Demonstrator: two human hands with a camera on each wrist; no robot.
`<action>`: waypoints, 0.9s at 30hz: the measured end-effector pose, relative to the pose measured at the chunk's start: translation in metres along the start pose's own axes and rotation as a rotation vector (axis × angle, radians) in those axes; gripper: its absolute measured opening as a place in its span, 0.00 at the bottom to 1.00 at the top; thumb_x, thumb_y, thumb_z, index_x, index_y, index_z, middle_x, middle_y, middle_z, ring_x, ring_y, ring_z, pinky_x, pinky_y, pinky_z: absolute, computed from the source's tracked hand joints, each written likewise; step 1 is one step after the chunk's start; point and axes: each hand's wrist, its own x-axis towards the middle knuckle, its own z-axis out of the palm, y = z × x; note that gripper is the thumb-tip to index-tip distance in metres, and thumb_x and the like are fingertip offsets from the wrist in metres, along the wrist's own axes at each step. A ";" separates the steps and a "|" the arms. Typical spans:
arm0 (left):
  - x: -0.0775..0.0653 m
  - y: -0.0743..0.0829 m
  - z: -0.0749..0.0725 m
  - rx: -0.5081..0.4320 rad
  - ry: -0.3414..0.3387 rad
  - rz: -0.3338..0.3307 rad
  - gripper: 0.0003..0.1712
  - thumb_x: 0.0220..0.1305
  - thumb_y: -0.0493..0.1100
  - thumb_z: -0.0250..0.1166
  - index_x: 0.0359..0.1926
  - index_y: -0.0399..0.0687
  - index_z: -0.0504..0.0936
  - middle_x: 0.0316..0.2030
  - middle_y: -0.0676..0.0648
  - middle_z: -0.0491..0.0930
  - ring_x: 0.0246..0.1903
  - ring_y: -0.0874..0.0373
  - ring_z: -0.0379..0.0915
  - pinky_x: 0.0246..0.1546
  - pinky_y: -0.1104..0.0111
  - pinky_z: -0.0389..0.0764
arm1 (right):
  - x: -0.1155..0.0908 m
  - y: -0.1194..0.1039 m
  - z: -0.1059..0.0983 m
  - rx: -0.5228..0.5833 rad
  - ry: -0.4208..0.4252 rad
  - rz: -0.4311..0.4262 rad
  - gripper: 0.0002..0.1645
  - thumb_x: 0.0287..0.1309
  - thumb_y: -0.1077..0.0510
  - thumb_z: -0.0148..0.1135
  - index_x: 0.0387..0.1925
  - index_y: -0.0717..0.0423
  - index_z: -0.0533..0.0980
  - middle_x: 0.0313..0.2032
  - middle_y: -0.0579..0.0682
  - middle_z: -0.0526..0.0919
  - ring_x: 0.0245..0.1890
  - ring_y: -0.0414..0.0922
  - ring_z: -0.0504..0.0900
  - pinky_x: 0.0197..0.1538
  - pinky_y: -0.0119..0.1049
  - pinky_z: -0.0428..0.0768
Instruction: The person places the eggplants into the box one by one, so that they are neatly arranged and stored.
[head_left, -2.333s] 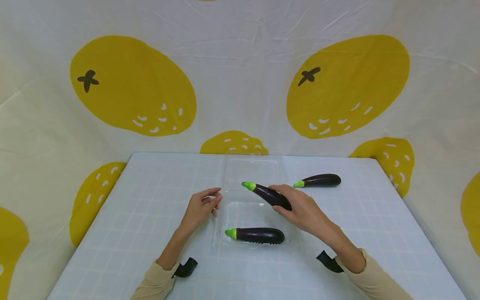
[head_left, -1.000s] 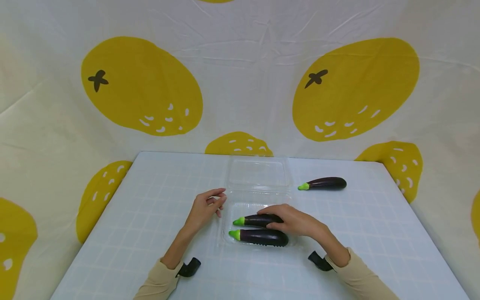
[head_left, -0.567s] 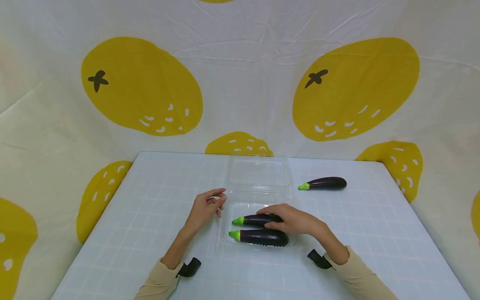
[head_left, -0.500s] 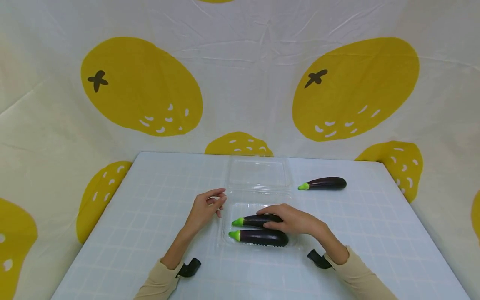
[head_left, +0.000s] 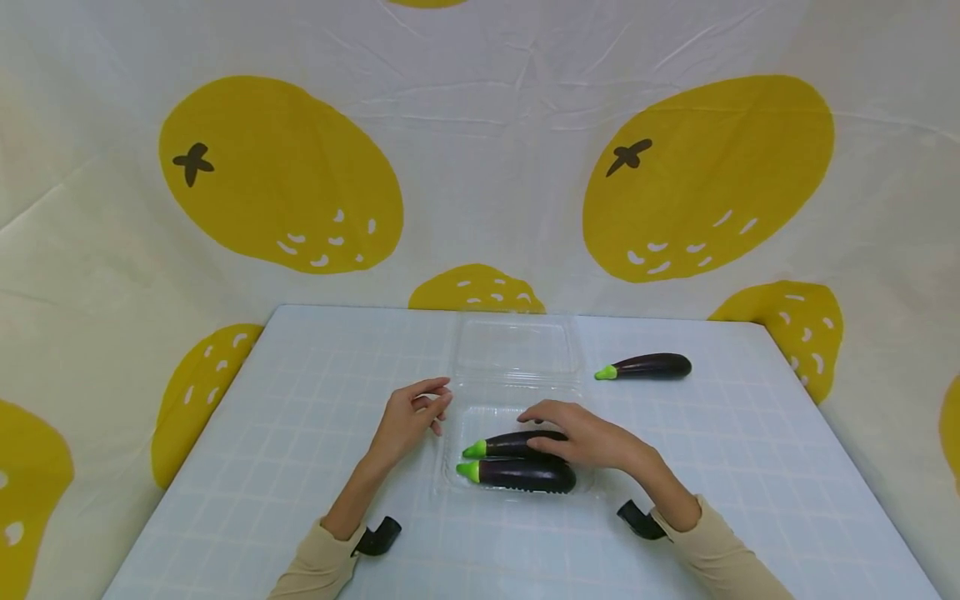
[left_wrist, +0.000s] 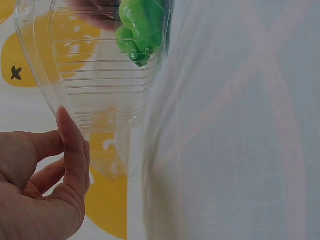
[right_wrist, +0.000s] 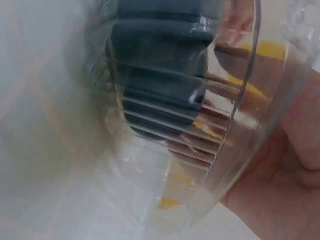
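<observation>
The left hand was held just off the nine o'clock side of the clear container, its grip relaxed around nothing. Inside, toward six o'clock, the front eggplant and rear eggplant were laid side by side. Over the latter, at four o'clock, the right hand was poised, its grip released. At two o'clock, a third eggplant was supported by the worktop.

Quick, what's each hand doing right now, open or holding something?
Left hand: open, fingers relaxed, beside the clear container.
Right hand: open, over the farther eggplant inside that container.
</observation>
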 end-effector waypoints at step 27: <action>0.010 -0.028 -0.001 -0.023 -0.018 0.044 0.23 0.70 0.38 0.68 0.62 0.31 0.79 0.44 0.37 0.82 0.20 0.54 0.78 0.27 0.71 0.82 | -0.026 0.021 -0.019 -0.249 0.469 -0.057 0.14 0.62 0.67 0.71 0.49 0.57 0.82 0.48 0.50 0.84 0.50 0.49 0.82 0.54 0.50 0.82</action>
